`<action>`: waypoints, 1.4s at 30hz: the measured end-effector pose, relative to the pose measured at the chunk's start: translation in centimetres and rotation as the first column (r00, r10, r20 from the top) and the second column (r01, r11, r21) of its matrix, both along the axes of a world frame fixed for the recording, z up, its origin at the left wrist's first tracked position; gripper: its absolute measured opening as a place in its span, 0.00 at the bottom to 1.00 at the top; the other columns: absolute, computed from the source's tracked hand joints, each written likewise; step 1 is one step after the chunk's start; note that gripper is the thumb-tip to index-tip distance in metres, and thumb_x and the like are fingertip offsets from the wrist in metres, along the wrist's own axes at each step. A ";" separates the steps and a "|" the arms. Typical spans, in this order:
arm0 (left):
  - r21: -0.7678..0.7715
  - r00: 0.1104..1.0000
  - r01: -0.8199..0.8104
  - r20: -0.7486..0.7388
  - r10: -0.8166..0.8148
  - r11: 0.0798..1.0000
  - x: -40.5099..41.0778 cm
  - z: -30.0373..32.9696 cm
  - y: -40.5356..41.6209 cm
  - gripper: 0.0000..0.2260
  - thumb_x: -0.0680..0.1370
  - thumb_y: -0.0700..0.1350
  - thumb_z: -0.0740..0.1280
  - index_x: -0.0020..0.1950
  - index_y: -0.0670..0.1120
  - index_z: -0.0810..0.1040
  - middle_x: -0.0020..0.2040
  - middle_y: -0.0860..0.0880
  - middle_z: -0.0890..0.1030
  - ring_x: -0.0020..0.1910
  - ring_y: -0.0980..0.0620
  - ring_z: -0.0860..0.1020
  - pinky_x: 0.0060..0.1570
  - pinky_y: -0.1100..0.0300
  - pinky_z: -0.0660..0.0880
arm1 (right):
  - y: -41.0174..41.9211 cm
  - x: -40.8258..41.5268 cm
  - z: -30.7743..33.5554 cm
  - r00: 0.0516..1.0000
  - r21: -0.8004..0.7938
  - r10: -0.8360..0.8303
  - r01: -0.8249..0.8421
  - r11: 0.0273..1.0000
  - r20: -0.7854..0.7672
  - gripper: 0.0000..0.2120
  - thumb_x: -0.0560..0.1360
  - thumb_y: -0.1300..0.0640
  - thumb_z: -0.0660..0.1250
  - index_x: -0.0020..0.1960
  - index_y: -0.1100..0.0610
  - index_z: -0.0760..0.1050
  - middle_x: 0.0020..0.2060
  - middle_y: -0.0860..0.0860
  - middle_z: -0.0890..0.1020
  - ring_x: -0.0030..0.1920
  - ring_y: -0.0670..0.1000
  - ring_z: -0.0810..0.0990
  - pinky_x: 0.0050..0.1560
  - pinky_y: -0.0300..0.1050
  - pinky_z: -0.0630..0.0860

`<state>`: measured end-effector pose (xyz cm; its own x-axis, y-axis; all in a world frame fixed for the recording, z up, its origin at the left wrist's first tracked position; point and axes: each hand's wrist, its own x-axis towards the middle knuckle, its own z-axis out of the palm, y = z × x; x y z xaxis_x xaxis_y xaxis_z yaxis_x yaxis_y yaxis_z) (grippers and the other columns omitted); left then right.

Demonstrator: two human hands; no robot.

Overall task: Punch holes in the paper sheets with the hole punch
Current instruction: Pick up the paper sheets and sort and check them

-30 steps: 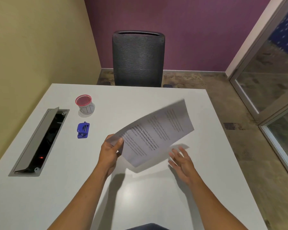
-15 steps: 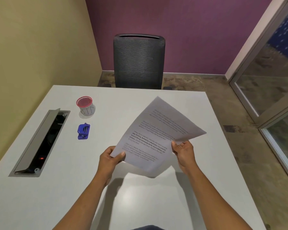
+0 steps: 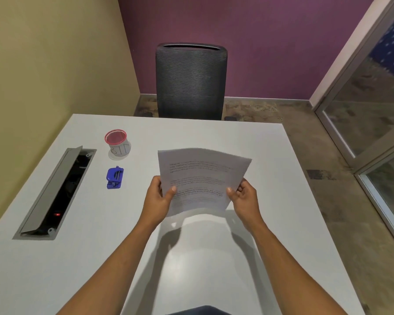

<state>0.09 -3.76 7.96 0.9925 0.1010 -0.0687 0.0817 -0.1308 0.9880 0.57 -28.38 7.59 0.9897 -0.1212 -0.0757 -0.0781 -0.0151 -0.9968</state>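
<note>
I hold printed paper sheets upright above the middle of the white table. My left hand grips their lower left edge, thumb on the front. My right hand grips the lower right edge the same way. The sheets bow slightly and face me squarely. A small blue hole punch lies on the table to the left of my left hand, apart from it.
A small cup with a pink rim stands behind the punch. An open grey cable tray is sunk into the table's left side. A dark mesh chair stands at the far edge. Glass partitions run along the right.
One second ago only my left hand held the tilted sheets. My right hand has taken the right edge, and the sheets have turned square to me and upright.
</note>
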 end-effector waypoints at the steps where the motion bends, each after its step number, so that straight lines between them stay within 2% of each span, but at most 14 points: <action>1: 0.014 1.000 -0.015 -0.014 0.015 1.000 -0.2 -0.5 0.0 0.11 0.78 0.42 0.68 0.57 0.53 0.71 0.56 0.53 0.80 0.55 0.56 0.79 0.57 0.53 0.76 | -0.1 -0.1 -0.4 1.000 -0.008 0.024 -0.024 1.000 -0.017 0.16 0.78 0.67 0.65 0.59 0.49 0.75 0.53 0.46 0.84 0.52 0.42 0.83 0.51 0.36 0.79; 4: 0.051 0.997 -0.035 -0.070 0.038 0.998 -1.1 -1.9 -0.1 0.13 0.78 0.39 0.68 0.59 0.49 0.70 0.57 0.49 0.79 0.57 0.48 0.77 0.60 0.46 0.74 | -0.1 -0.6 -1.8 0.992 -0.063 0.087 -0.093 0.994 -0.092 0.18 0.78 0.70 0.62 0.59 0.48 0.73 0.55 0.48 0.82 0.52 0.40 0.82 0.51 0.33 0.78; 7: 0.038 0.995 -0.012 -0.102 0.016 0.999 -1.7 -2.4 -0.5 0.17 0.78 0.39 0.67 0.66 0.48 0.69 0.60 0.49 0.78 0.60 0.51 0.77 0.63 0.49 0.73 | 0.4 -1.3 -3.2 0.984 -0.092 0.100 -0.114 0.989 -0.145 0.17 0.79 0.70 0.61 0.61 0.52 0.73 0.56 0.50 0.82 0.55 0.44 0.82 0.52 0.32 0.77; 9: 0.047 0.994 -0.011 -0.106 0.016 0.999 -1.8 -2.6 -0.8 0.18 0.79 0.40 0.65 0.69 0.47 0.69 0.62 0.49 0.79 0.61 0.51 0.77 0.64 0.50 0.73 | 0.8 -1.6 -3.7 0.984 -0.118 0.078 -0.097 0.988 -0.158 0.17 0.79 0.69 0.61 0.58 0.49 0.74 0.53 0.46 0.83 0.51 0.38 0.82 0.48 0.28 0.76; 12: 0.082 0.994 -0.028 -0.101 0.036 0.996 -1.5 -2.5 -1.0 0.15 0.80 0.42 0.64 0.67 0.48 0.71 0.60 0.49 0.79 0.59 0.51 0.77 0.62 0.50 0.73 | 1.0 -1.5 -3.7 0.986 -0.156 0.032 -0.057 0.986 -0.162 0.16 0.80 0.66 0.60 0.56 0.46 0.75 0.51 0.42 0.82 0.49 0.35 0.81 0.45 0.27 0.75; 16: 0.088 0.994 -0.015 -0.108 0.025 0.996 -0.9 -2.0 -0.8 0.13 0.80 0.43 0.64 0.64 0.50 0.73 0.59 0.50 0.80 0.58 0.51 0.78 0.58 0.52 0.75 | 0.2 -1.2 -3.5 0.989 -0.188 0.031 -0.059 0.980 -0.148 0.13 0.81 0.64 0.61 0.61 0.53 0.76 0.53 0.46 0.83 0.50 0.39 0.81 0.46 0.31 0.77; 19: 0.066 0.995 -0.011 -0.101 0.017 0.998 -0.5 -1.6 -0.6 0.11 0.80 0.43 0.65 0.62 0.50 0.74 0.57 0.52 0.81 0.56 0.53 0.79 0.53 0.55 0.77 | -0.6 -1.2 -2.8 0.990 -0.121 0.069 -0.084 0.989 -0.126 0.10 0.80 0.64 0.63 0.60 0.56 0.76 0.54 0.47 0.83 0.50 0.41 0.84 0.44 0.33 0.79; 23: -0.013 0.990 -0.072 -0.125 0.070 0.997 0.1 -0.9 -0.7 0.09 0.80 0.43 0.65 0.59 0.50 0.74 0.54 0.52 0.82 0.53 0.52 0.81 0.52 0.54 0.78 | -1.8 -1.4 -2.5 0.981 -0.029 0.097 -0.104 0.994 -0.170 0.09 0.78 0.66 0.66 0.57 0.59 0.75 0.52 0.53 0.84 0.48 0.48 0.85 0.43 0.38 0.80; 28: -0.139 0.979 -0.154 -0.153 0.132 0.978 0.5 -0.1 -1.0 0.10 0.79 0.43 0.66 0.60 0.49 0.76 0.55 0.52 0.83 0.53 0.51 0.82 0.54 0.51 0.78 | -2.8 -2.8 -3.3 0.948 0.034 0.172 -0.169 0.985 -0.267 0.13 0.77 0.66 0.68 0.60 0.59 0.75 0.56 0.54 0.85 0.54 0.53 0.85 0.55 0.52 0.81; 32: -0.209 0.992 -0.058 -0.126 0.032 0.976 0.4 0.7 -0.3 0.12 0.77 0.42 0.68 0.59 0.52 0.78 0.56 0.52 0.84 0.53 0.51 0.83 0.52 0.51 0.79 | -3.3 -3.9 -3.6 0.952 0.069 0.167 -0.155 0.986 -0.256 0.14 0.76 0.67 0.69 0.61 0.59 0.76 0.56 0.55 0.85 0.55 0.55 0.85 0.56 0.54 0.81; 35: -0.299 0.994 0.050 -0.082 -0.078 0.953 0.6 2.1 0.9 0.13 0.74 0.45 0.72 0.57 0.55 0.80 0.55 0.50 0.85 0.53 0.47 0.84 0.43 0.56 0.80 | -3.8 -4.1 -3.3 0.948 0.097 0.199 -0.180 0.979 -0.250 0.15 0.76 0.67 0.69 0.61 0.59 0.76 0.55 0.55 0.85 0.55 0.57 0.84 0.54 0.54 0.81; 39: -0.459 0.998 0.025 -0.046 -0.052 0.888 1.8 3.8 1.5 0.14 0.73 0.42 0.70 0.56 0.53 0.80 0.56 0.47 0.84 0.54 0.46 0.83 0.50 0.52 0.78 | -4.2 -3.8 -2.4 0.926 0.128 0.282 -0.257 0.958 -0.252 0.16 0.73 0.64 0.73 0.60 0.61 0.77 0.56 0.57 0.85 0.55 0.60 0.84 0.55 0.56 0.81; 42: -0.550 0.998 0.043 -0.020 -0.064 0.834 2.3 4.6 2.1 0.20 0.75 0.39 0.67 0.64 0.58 0.75 0.59 0.48 0.83 0.54 0.46 0.83 0.47 0.53 0.80 | -4.3 -3.7 -1.9 0.895 0.180 0.358 -0.319 0.931 -0.266 0.20 0.72 0.62 0.75 0.62 0.62 0.76 0.57 0.59 0.84 0.57 0.62 0.83 0.57 0.59 0.79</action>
<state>2.43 -1.68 12.57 0.9910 -0.0172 -0.1328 0.1274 0.4267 0.8954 -3.09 -32.69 5.65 0.9010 0.2471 -0.3565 -0.3757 0.0337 -0.9261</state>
